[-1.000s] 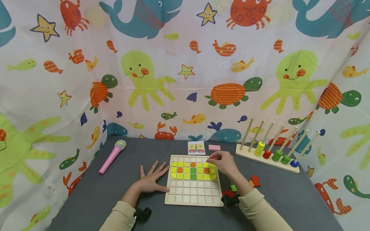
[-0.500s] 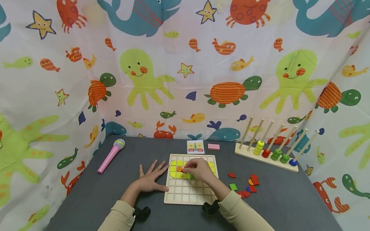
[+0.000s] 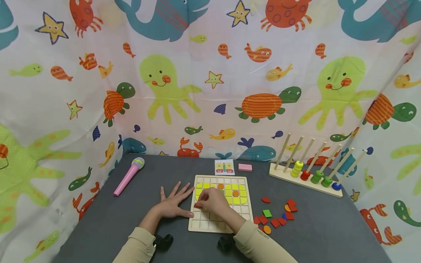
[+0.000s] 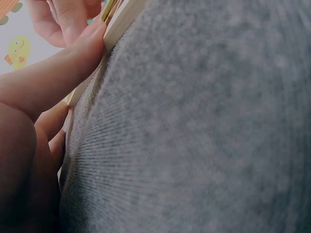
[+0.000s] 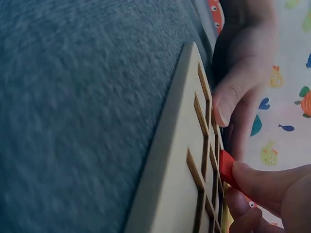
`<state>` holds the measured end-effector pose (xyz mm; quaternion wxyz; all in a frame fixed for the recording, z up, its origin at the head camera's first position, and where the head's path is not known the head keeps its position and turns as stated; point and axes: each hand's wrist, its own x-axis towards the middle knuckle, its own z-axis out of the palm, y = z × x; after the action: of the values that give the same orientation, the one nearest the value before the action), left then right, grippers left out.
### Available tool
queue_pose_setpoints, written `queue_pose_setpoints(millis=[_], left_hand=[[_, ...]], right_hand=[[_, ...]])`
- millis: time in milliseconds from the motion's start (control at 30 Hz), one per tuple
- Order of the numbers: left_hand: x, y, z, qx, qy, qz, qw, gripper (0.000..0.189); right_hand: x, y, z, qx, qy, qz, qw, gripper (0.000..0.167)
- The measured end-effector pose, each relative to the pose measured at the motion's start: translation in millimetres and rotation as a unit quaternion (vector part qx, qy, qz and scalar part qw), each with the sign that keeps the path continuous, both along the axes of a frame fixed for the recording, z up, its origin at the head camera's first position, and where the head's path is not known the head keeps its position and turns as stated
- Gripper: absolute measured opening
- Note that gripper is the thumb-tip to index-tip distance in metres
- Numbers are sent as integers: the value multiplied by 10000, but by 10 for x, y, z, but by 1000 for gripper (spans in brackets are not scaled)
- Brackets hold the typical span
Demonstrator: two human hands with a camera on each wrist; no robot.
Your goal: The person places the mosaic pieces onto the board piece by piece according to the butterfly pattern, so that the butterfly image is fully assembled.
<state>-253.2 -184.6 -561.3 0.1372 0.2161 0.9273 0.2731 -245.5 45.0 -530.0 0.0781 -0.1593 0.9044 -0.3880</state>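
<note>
At the gridded board (image 3: 204, 222), left hand (image 3: 171, 205) spread, my right hand (image 3: 213, 200) pinches a red tile (image 5: 226, 166), placement apparently needing alignment next.

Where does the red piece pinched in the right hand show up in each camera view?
Head: the red piece sits low, slightly left of centre, in the right hand.
Left wrist: not visible in it.
Right wrist: the red piece is right of centre, below the middle.
Shared landmark: the wooden board, at least partly visible in all three.
</note>
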Motion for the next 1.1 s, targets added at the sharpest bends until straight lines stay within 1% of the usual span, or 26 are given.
queue_pose_setpoints(millis=[67,100,133,300,367,433,500,567,600,633,700,733,767,833,867,967,1100], left_hand=[[-4,7,-13,21,-17,2,10000,107],[1,15,7,13,-64,35,10000,108],[-4,20,1,-11,-68,65,10000,108],[-42,27,-87,-161,-28,142,9998,110],[-39,34,-70,-165,-81,148,9997,110],[-29,38,-48,-172,-133,123,9997,110],[-18,40,-17,-154,-153,93,9997,110],[-14,35,-17,-69,-93,54,9999,109],[-4,34,1,-27,-82,56,9999,109],[-16,21,-27,6,-36,29,10000,108],[-9,20,-14,65,-40,27,10000,107],[-10,19,-7,26,-44,29,10000,107],[-1,23,28,-13,-102,66,9999,108],[-6,21,32,-135,-90,87,9998,108],[9,32,77,-183,-145,130,9996,109],[7,26,86,-284,-138,150,9994,107],[7,24,85,-241,-161,100,9995,106]], right_hand=[[12,-10,-3,92,79,88,9999,10],[16,-14,-3,133,126,130,9997,10],[21,-16,-1,170,167,161,9996,10],[36,-20,11,227,42,115,9997,10],[50,-4,31,170,-44,66,9998,11],[61,35,58,138,-35,33,9999,12],[64,100,91,101,45,2,9999,13],[64,188,131,37,127,-53,9999,14],[60,241,140,27,190,-92,9998,14],[59,298,150,8,246,-132,9996,14],[59,423,162,-81,281,-270,9992,14],[59,488,166,-136,298,-355,9988,14],[60,555,168,-170,334,-435,9984,14],[65,684,171,-234,369,-619,9971,15],[71,746,175,-270,362,-733,9963,15],[86,922,200,-278,329,-1045,9936,14],[104,1153,267,-146,237,-1453,9890,16]])
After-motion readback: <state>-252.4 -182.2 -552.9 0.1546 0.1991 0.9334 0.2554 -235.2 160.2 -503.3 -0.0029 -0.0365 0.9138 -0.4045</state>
